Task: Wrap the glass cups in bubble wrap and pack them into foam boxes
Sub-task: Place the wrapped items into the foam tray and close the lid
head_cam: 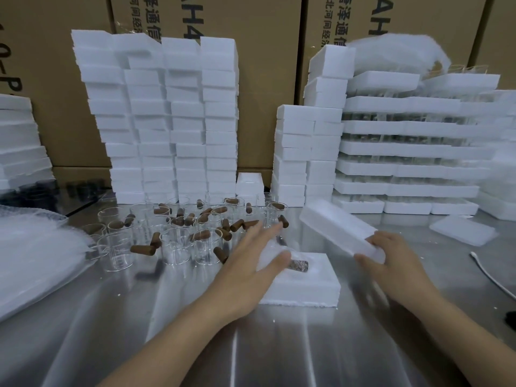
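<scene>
1. The wrapped cup [272, 254] lies on its side in the hollow of the open foam box [307, 289]. The box sits on the bench [251, 344] right in front of us. We judge it is laid there so the foam cradles it on every side.
2. The left hand [251, 258] rests flat on the wrap with its fingers straight and spread, seemingly to hold the bundle down in the hollow.
3. The right hand [391, 263] curls its fingers round the near end of the foam lid [335, 227]. The lid is tilted, off the bench, just right of the box. We take it as poised for closing.
4. Both forearms reach forward and converge on the box.
5. Unwrapped glass cups [176, 244] stand behind on the left, with the bubble wrap [36, 261] beside them, handy for the next one.
</scene>
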A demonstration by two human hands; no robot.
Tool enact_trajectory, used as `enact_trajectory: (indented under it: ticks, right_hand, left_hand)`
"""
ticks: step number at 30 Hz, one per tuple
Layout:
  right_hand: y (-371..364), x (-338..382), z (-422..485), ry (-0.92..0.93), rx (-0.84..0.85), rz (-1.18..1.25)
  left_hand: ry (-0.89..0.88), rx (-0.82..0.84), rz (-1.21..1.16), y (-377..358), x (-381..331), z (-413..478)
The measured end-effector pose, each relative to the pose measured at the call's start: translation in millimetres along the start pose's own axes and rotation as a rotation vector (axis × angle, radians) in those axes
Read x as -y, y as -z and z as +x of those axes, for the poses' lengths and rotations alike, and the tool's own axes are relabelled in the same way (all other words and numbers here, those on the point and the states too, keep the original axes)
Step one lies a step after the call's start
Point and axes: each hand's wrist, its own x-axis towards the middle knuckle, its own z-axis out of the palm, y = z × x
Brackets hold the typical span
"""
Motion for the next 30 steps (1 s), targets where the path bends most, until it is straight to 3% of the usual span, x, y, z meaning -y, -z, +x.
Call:
enact_trajectory:
  ticks: [2,5,8,12,15,20,24,30]
  right_hand:
    - [2.6,11.0,-3.3,0.071,-0.09,0.147]
    - [7.8,35.8,-13.6,0.192,-0.038,0.339]
    - [10.2,55.0,-25.0,0.408,0.023,0.271]
    - [10.1,67.9,-34.3,0.57,0.014,0.177]
    - [18.5,75.4,-36.7,0.567,-0.036,0.324]
    - [30.5,84.0,-37.1,0.537,-0.122,0.505]
    - [25.3,86.5,-38.1,0.381,-0.041,0.713]
    - [21.8,82.2,-35.6,0.232,0.078,0.727]
  left_hand:
    - [-0.001,-0.142,-0.225,6.4,-8.6,2.8]
    - [0.005,-0.334,-0.456,17.0,-16.5,6.3]
    - [-0.099,-0.404,-0.306,22.2,-10.4,1.9]
    - [-0.342,-0.453,0.241,30.4,-2.0,-4.4]
    - [-0.412,-0.541,0.232,35.8,-4.1,-4.0]
    - [-0.21,-0.561,-0.422,35.9,-26.4,-5.1]
    - [0.049,-0.499,-0.484,34.8,-25.9,-2.6]
    - [0.354,-0.469,-0.621,31.6,-12.2,6.3]
